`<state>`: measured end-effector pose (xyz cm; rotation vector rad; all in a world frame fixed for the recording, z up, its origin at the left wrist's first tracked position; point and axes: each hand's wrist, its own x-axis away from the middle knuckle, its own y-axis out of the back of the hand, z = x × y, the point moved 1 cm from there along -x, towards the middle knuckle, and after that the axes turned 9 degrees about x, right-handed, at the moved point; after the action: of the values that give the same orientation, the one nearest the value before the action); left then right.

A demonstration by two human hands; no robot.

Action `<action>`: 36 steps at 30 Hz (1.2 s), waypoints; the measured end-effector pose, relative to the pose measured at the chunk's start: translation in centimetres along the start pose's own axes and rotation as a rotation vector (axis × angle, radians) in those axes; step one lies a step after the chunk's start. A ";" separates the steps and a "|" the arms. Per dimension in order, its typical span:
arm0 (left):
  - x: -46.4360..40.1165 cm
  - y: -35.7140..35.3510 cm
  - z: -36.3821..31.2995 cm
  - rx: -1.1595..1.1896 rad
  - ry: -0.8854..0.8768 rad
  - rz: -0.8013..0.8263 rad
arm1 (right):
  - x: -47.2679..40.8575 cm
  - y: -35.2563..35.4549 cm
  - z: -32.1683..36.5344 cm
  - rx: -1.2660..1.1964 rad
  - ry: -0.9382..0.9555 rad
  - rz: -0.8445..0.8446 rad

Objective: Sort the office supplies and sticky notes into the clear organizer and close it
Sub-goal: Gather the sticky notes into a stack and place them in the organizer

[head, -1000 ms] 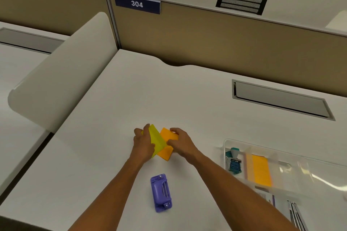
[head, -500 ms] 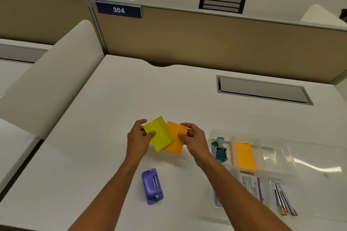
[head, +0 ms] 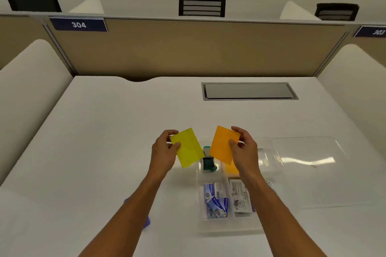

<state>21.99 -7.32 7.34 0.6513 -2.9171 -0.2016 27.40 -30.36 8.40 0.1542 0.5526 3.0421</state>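
**Two pads held above the organizer's far end**

A yellow sticky-note pad point(head: 189, 148) is pinched at its left edge by the left hand point(head: 164, 152), thumb on the upper face and fingers curled behind. An orange sticky-note pad point(head: 223, 145) is pinched at its right edge by the right hand point(head: 245, 150) in the same manner. The two pads are held apart, each tilted, with a gap between them.

The clear organizer point(head: 200, 194) is taken as the landmark. It lies on the white desk point(head: 104, 131), directly below and slightly nearer than the pads. Its lid point(head: 302, 173) is laid open flat on its right side. In its far end, a dark stamp-like item point(head: 207, 164) is seen below the gap, and an orange stack point(head: 231, 168) already lies in the compartment beside it, under the right hand. Blue-and-white packets point(head: 216, 200) and a printed packet point(head: 240, 196) fill the near compartments.

The orange pad is judged to lie almost straight above the orange stack, so a short lowering by the right hand should be enough. Which compartment is meant for the yellow pad cannot be told. A purple item point(head: 147, 221), mostly hidden by the left forearm, remains on the desk to the organizer's left.
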 end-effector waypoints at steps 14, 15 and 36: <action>1.1 -11.1 -1.8 -0.129 -0.018 0.233 | -2.1 5.5 -4.5 0.334 -0.028 0.016; 1.1 -11.7 -1.7 -0.136 -0.017 0.235 | -2.3 5.6 -4.8 0.345 -0.035 0.035; 0.2 -17.3 -0.1 -0.383 0.079 0.332 | -5.9 7.2 -5.4 0.571 0.161 0.288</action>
<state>28.95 -22.95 4.70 0.1118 -2.7403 -0.6525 32.44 -39.38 5.40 0.0039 1.5232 3.0769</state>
